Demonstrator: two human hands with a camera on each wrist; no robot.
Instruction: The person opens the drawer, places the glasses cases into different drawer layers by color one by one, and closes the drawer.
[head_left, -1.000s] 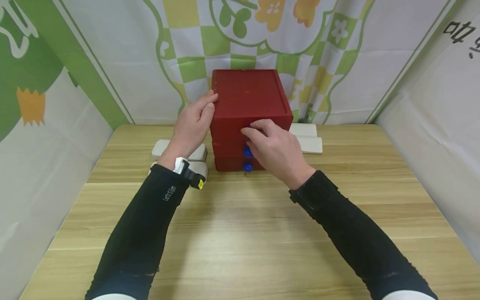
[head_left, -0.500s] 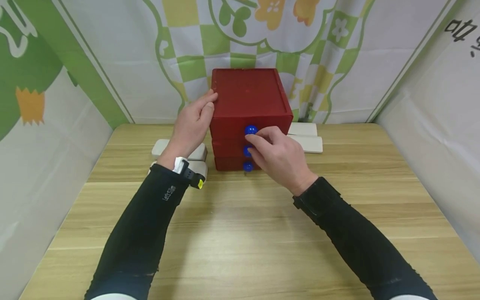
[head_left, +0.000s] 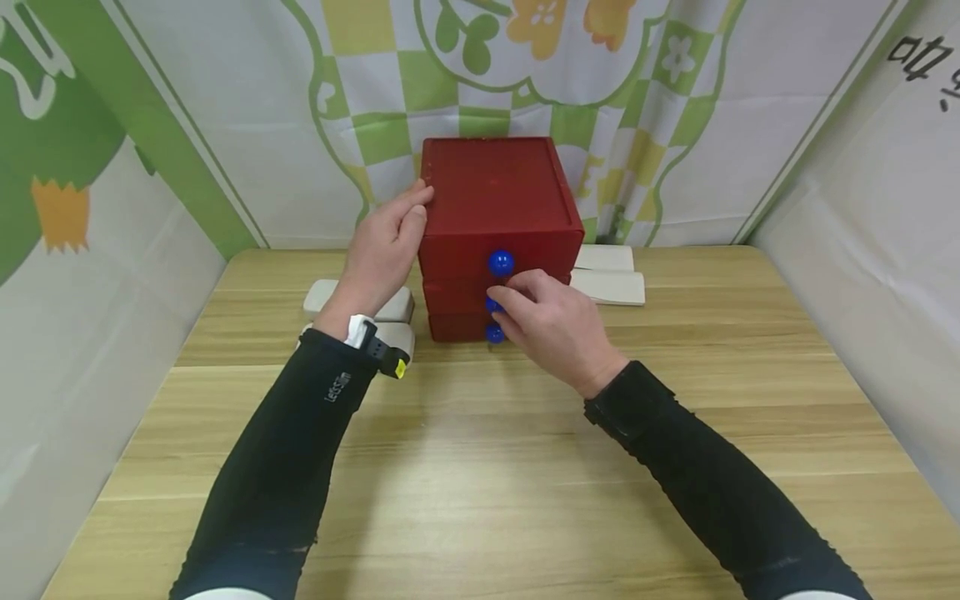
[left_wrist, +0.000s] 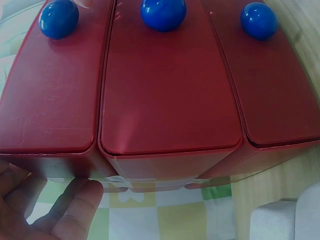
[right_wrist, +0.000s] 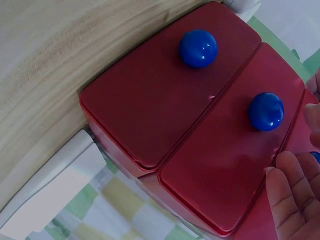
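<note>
hands at a red drawer box

in the head view, the red drawer box (head_left: 495,187) stands on the wooden surface (head_left: 465,467), in front of a checkered cloth (head_left: 375,83). the left hand (head_left: 384,250) rests against its left side, fingers stretched along the upper edge, its grip loose. the right hand (head_left: 558,325) is at the front, its bent fingers just below the top knob (head_left: 501,263) and partly hiding the middle knob (head_left: 492,305); the bottom knob (head_left: 494,334) sits beneath. white blocks (head_left: 396,337) lie by the left wrist, and flat white pieces (head_left: 611,287) lie to the right of the box.

in the left wrist view, the three drawer fronts appear side by side, each with a blue knob. the left fingers are spread beside the box, clamped on nothing.

in the right wrist view, the right grip is apart, with a gap between thumb and fingers. the middle and bottom knobs are uncovered, while the top knob is mostly hidden; whether a fingertip touches it cannot be told.
</note>
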